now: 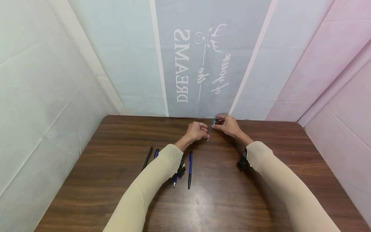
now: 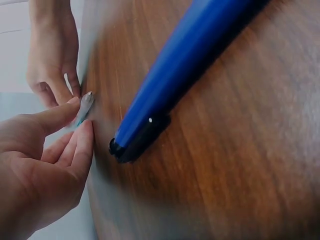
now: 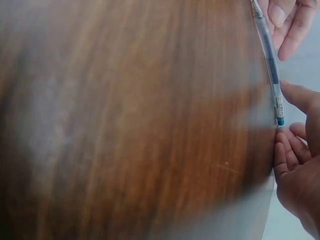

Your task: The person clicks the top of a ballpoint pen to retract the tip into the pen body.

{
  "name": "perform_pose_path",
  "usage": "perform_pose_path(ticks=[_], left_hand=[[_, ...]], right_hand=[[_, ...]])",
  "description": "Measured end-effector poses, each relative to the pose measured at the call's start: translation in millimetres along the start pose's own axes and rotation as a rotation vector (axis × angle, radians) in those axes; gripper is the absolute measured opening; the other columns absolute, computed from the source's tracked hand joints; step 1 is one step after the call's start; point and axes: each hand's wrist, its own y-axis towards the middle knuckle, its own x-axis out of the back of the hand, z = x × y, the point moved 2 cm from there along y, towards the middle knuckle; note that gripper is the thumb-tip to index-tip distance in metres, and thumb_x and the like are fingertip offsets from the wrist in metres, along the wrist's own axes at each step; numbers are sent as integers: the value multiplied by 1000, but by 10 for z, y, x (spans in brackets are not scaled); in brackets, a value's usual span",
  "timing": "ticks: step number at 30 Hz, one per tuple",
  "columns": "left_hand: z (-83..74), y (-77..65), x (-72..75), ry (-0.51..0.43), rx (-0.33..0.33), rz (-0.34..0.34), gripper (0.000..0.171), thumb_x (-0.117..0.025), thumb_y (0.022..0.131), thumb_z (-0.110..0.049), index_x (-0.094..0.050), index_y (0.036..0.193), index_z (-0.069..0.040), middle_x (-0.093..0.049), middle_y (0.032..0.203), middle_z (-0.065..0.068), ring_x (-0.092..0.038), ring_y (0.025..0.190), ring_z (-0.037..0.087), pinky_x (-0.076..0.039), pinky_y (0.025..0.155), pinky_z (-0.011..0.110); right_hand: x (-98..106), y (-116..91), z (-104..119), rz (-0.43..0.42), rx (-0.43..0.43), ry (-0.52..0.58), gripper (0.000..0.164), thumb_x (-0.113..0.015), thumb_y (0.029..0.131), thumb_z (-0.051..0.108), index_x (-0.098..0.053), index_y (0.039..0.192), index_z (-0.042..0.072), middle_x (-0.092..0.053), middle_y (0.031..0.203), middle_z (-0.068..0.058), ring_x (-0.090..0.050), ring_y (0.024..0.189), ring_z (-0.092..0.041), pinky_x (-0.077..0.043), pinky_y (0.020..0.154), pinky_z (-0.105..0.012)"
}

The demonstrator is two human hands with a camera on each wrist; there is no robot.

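Note:
A clear-barrelled pen with a teal end [image 3: 271, 65] slants near the table's far edge, its metal point toward me. My right hand [image 1: 229, 125] holds it by the teal end, thumb against the barrel and fingertips at the end. My left hand [image 1: 197, 131] is beside the point, fingers loosely bent and thumb tip right at the barrel. In the left wrist view the pen's point shows just past the left thumb [image 2: 65, 112]. Below my left hand lies a blue pen with black ends [image 1: 190, 169], large in the left wrist view [image 2: 175, 70].
Left of the blue pen, another blue pen with a silver tip [image 1: 175, 182] is partly covered by my left sleeve [image 1: 153, 180]. A black pen [image 1: 147, 159] and a blue pen end [image 1: 156, 152] lie further left. Behind the wooden table [image 1: 275, 145] hangs a printed cloth [image 1: 203, 106].

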Motion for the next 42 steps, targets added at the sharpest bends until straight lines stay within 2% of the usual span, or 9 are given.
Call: perform_pose_path(ticks=[10, 19, 22, 25, 30, 33, 36, 39, 42], left_hand=[[-44, 32, -59, 27, 6, -16, 43, -90, 80, 5, -74, 120, 4, -79, 107, 14, -78, 95, 22, -61, 88, 27], [-97, -7, -67, 38, -10, -8, 43, -88, 80, 8, -73, 121, 6, -80, 103, 12, -76, 89, 14, -60, 82, 20], [-91, -10, -74, 14, -5, -3, 46, -87, 80, 10, -72, 123, 7, -79, 106, 14, -77, 94, 19, -61, 86, 23], [-71, 3, -82, -12, 1, -2, 47, -87, 79, 12, -72, 124, 7, -79, 108, 16, -77, 98, 24, -62, 87, 25], [-52, 4, -73, -46, 13, 4, 46, -86, 79, 14, -73, 122, 5, -79, 106, 15, -77, 95, 21, -62, 85, 24], [-49, -4, -62, -51, 19, 17, 43, -85, 80, 14, -73, 120, 5, -79, 103, 12, -76, 91, 17, -62, 84, 23], [-58, -26, -47, -59, 20, 27, 41, -84, 81, 14, -73, 120, 6, -78, 100, 10, -75, 88, 14, -61, 81, 21], [-62, -51, -41, -70, 17, 30, 41, -83, 82, 13, -72, 121, 7, -78, 103, 13, -76, 91, 18, -62, 83, 24], [-45, -62, -48, -85, 29, 25, 42, -84, 82, 12, -72, 122, 7, -78, 106, 16, -76, 95, 22, -62, 87, 27]], right_hand=[[-5, 4, 23, 10, 19, 34, 56, -83, 93, 15, -62, 140, -9, -68, 132, -29, -68, 118, -42, -57, 101, -53], [-36, -2, 22, -11, -57, 154, 56, -82, 93, 11, -61, 141, -9, -68, 134, -28, -68, 122, -41, -56, 105, -51], [-44, -7, 35, -22, -89, 185, 56, -82, 94, 11, -61, 142, -8, -68, 135, -26, -68, 122, -39, -59, 102, -43], [-51, -12, 57, -39, -122, 221, 54, -82, 94, 11, -62, 141, -5, -69, 134, -24, -70, 121, -38, -61, 91, -27], [-64, -17, 112, -58, -170, 342, 52, -82, 93, 5, -63, 141, -4, -68, 136, -24, -70, 119, -38, -57, 77, -11], [-74, -12, 142, -63, -185, 410, 52, -80, 92, -1, -62, 140, -7, -65, 138, -26, -71, 117, -36, -58, 80, -12], [-86, -3, 157, -62, -198, 471, 51, -78, 92, -6, -61, 140, -9, -65, 136, -29, -74, 108, -25, -60, 83, -15], [-102, 5, 165, -57, -215, 546, 53, -76, 91, -11, -59, 141, -11, -64, 132, -31, -72, 96, -12, -61, 83, -18], [-125, 14, 178, -41, -235, 643, 56, -72, 91, -15, -55, 144, -12, -62, 126, -28, -70, 89, -8, -62, 85, -22]])
